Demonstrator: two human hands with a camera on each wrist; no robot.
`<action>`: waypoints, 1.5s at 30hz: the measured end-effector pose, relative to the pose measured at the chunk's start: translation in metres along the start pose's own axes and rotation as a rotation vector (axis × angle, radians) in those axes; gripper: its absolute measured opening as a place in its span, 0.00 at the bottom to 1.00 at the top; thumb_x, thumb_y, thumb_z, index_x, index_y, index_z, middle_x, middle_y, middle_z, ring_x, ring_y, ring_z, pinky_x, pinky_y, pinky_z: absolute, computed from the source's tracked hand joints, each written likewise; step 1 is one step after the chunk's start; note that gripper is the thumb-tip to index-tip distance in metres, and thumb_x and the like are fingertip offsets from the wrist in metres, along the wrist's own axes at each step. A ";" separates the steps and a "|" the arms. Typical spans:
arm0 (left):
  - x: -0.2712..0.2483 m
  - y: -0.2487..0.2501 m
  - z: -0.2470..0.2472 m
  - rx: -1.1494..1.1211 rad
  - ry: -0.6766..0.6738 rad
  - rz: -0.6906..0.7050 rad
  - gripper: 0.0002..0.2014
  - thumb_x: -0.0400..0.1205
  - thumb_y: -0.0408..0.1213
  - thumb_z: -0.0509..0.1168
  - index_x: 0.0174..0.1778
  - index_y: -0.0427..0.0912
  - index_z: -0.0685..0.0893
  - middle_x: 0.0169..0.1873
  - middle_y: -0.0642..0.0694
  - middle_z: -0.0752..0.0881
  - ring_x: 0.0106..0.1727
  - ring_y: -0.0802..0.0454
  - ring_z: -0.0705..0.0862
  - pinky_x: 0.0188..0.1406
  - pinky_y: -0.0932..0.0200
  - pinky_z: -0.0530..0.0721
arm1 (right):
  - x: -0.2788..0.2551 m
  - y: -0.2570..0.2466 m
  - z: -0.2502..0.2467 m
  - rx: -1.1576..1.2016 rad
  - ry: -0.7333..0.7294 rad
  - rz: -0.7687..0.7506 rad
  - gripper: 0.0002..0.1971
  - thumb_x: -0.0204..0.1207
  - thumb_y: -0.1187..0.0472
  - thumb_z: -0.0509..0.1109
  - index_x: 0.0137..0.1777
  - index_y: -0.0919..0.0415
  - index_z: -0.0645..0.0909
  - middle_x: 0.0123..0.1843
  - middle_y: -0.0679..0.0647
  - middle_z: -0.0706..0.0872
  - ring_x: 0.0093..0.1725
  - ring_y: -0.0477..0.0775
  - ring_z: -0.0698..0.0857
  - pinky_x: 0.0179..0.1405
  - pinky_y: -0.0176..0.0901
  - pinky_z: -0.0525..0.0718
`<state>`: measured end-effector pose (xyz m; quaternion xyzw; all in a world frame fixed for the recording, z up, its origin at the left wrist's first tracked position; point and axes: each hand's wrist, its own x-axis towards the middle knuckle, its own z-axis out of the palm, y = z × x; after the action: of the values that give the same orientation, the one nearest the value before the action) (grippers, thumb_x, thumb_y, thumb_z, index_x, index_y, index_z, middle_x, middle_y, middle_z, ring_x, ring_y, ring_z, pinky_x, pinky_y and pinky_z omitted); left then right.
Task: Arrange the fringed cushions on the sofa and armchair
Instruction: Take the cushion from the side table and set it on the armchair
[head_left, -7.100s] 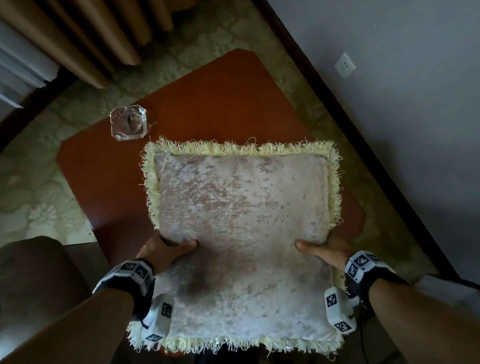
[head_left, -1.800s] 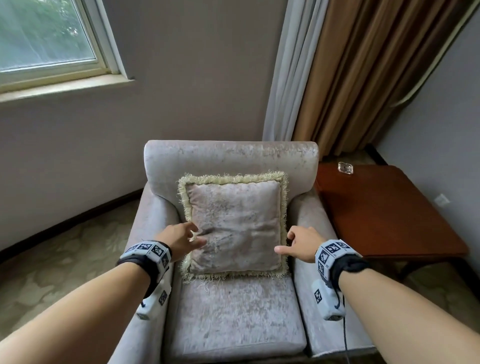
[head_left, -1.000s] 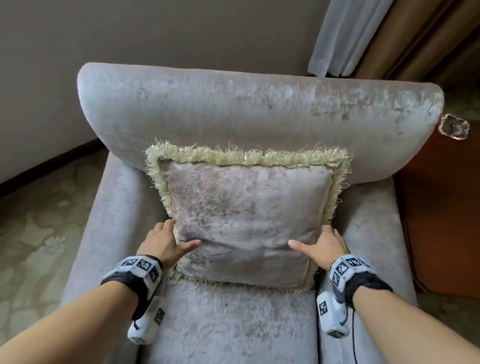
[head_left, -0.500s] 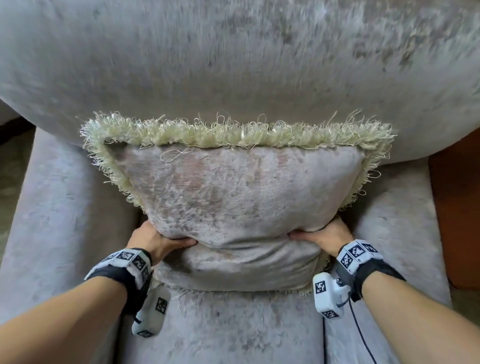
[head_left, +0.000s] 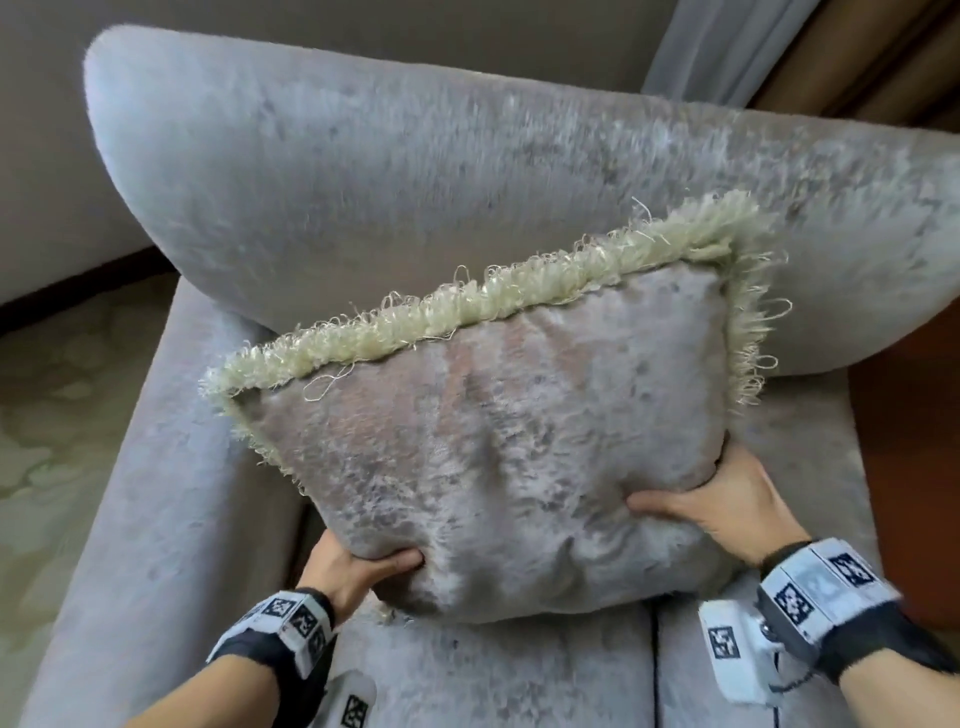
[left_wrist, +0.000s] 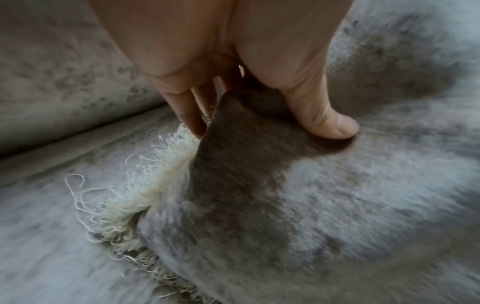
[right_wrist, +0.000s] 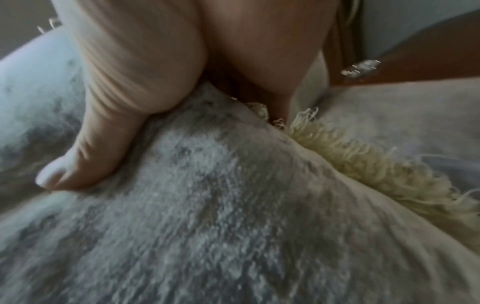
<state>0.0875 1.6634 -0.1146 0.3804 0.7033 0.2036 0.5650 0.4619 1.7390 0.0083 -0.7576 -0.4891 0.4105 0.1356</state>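
While tilted, the grey cushion (head_left: 498, 457) shows cream fringe (head_left: 467, 306).

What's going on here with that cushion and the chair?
A person is arranging a fringed cushion on a grey armchair. The left hand grips its lower left corner and the right hand grips its lower right side, thumbs pressed into the front. The cushion is tilted, its right top corner higher, in front of the backrest and not yet settled.

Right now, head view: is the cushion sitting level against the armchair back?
No: the cushion is tilted, right corner high, gripped low by the left hand and right hand.
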 end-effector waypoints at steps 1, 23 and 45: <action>-0.002 -0.002 0.004 -0.031 0.011 0.008 0.44 0.40 0.64 0.86 0.52 0.49 0.88 0.42 0.65 0.92 0.47 0.74 0.87 0.48 0.80 0.80 | 0.003 -0.009 -0.005 -0.023 -0.005 -0.044 0.49 0.34 0.42 0.95 0.59 0.49 0.81 0.55 0.42 0.86 0.58 0.46 0.85 0.61 0.43 0.80; 0.036 0.001 0.023 -0.016 0.044 -0.256 0.13 0.67 0.39 0.85 0.37 0.41 0.88 0.29 0.40 0.90 0.56 0.27 0.86 0.34 0.51 0.83 | 0.037 -0.016 0.011 -0.266 0.161 -0.058 0.58 0.52 0.36 0.89 0.81 0.56 0.66 0.78 0.58 0.75 0.79 0.64 0.72 0.77 0.62 0.74; -0.140 0.243 0.019 0.662 -0.126 0.387 0.22 0.82 0.50 0.71 0.69 0.43 0.83 0.61 0.47 0.90 0.56 0.48 0.88 0.58 0.56 0.84 | -0.214 0.000 -0.111 -0.390 0.189 0.225 0.31 0.75 0.35 0.73 0.68 0.57 0.79 0.64 0.58 0.86 0.66 0.61 0.82 0.63 0.55 0.83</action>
<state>0.1898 1.7058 0.1439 0.6796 0.6101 0.0447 0.4048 0.5062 1.5780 0.1829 -0.8540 -0.4568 0.2484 -0.0145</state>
